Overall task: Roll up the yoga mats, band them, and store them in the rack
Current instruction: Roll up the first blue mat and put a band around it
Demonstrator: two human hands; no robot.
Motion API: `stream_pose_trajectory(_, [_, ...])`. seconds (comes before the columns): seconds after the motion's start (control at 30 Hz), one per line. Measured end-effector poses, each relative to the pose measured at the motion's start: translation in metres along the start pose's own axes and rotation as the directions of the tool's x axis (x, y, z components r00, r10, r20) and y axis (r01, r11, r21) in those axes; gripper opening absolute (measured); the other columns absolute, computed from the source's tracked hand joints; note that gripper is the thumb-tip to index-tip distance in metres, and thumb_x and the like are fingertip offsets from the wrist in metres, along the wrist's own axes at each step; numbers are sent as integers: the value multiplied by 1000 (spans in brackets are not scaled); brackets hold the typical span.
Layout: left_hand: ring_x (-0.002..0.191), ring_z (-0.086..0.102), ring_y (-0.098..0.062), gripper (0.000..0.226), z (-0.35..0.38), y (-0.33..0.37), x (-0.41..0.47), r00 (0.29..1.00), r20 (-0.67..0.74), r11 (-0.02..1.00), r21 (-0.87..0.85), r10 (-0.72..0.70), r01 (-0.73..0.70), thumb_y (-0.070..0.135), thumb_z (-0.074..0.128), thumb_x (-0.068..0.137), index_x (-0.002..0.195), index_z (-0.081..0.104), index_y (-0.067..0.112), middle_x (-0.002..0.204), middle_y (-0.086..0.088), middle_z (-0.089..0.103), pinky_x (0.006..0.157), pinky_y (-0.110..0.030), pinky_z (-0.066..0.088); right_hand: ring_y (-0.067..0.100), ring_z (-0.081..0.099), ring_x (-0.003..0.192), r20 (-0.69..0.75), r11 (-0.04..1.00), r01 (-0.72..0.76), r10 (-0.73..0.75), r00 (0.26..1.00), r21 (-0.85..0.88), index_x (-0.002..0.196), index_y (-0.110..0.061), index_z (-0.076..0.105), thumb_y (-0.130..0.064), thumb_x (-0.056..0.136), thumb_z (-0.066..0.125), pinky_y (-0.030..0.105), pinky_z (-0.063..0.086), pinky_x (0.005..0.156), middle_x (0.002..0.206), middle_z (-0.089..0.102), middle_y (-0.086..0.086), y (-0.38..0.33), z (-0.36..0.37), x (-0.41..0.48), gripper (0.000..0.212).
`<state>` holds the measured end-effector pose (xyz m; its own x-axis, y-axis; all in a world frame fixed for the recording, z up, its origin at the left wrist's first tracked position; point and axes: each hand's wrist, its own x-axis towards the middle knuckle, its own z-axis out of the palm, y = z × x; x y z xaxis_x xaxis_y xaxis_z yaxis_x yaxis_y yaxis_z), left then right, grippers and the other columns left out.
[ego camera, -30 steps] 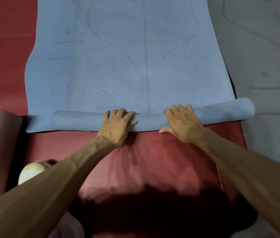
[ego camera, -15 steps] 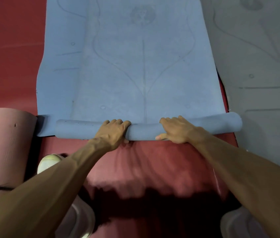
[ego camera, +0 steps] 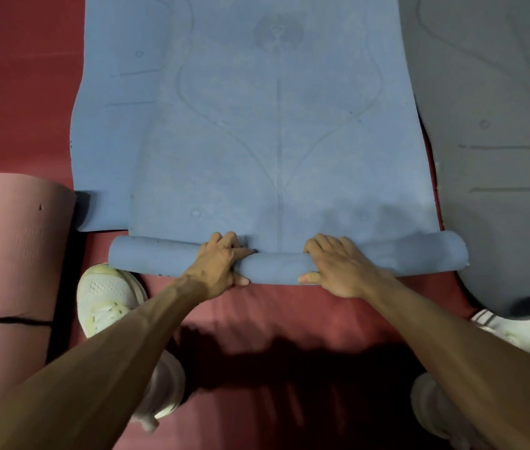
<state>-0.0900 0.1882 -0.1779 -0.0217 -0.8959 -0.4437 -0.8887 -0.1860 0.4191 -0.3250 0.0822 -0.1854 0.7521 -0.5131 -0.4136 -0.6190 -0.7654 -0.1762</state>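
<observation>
A blue yoga mat [ego camera: 257, 125] lies flat on the red floor, stretching away from me. Its near end is wound into a thin roll [ego camera: 276, 263] that runs left to right. My left hand [ego camera: 221, 266] grips the roll left of its middle, fingers curled over the top and thumb under the front. My right hand [ego camera: 335, 267] holds the roll just right of the middle in the same way. A pink mat [ego camera: 13, 254], rolled up and tied with a thin black band [ego camera: 7, 320], lies at the left.
A grey mat [ego camera: 500, 157] lies flat on the right, its edge beside the blue one. My white shoes [ego camera: 107, 297] [ego camera: 513, 332] stand on the red floor [ego camera: 17, 92] just behind the roll, one at each side.
The roll has grown a little thicker and has travelled forward over the flat mat. Both hands stay on it, and my view has tipped down so my shoes show.
</observation>
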Motion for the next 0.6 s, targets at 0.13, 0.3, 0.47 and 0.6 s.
stream_pose_trajectory(0.13, [98,47,-16,56,-14,-12,17,993,84,991,-114,80,-71,32,83,69,122,65,31,88,19,42,92,-19,33,22,47,107,-128,998,4,-12,992,-65,118,-21,54,-68,83,30,35,26,92,117,48,-1,0,7,-2,64])
stream_pose_trajectory(0.3, [122,48,-10,68,-25,-18,31,991,134,975,-217,-7,37,23,85,68,131,59,22,123,6,59,101,-11,27,27,54,94,-429,998,-70,63,901,-2,119,-19,60,-46,82,64,38,30,87,106,56,3,-17,23,-15,47])
stream_pose_trajectory(0.47, [88,59,-10,36,-27,-19,33,986,143,944,-302,-90,130,20,86,67,94,64,25,92,10,65,73,-12,42,30,48,116,-418,994,-108,99,903,4,136,-12,50,-50,76,66,48,29,110,123,53,8,-28,41,-26,73])
stream_pose_trajectory(0.6, [76,55,-7,25,-32,-17,38,984,139,952,-266,-114,148,25,82,73,85,60,21,82,9,61,63,-14,38,26,55,102,-356,986,-164,161,921,22,128,-15,56,-63,72,59,40,31,100,113,59,2,-23,30,-7,74])
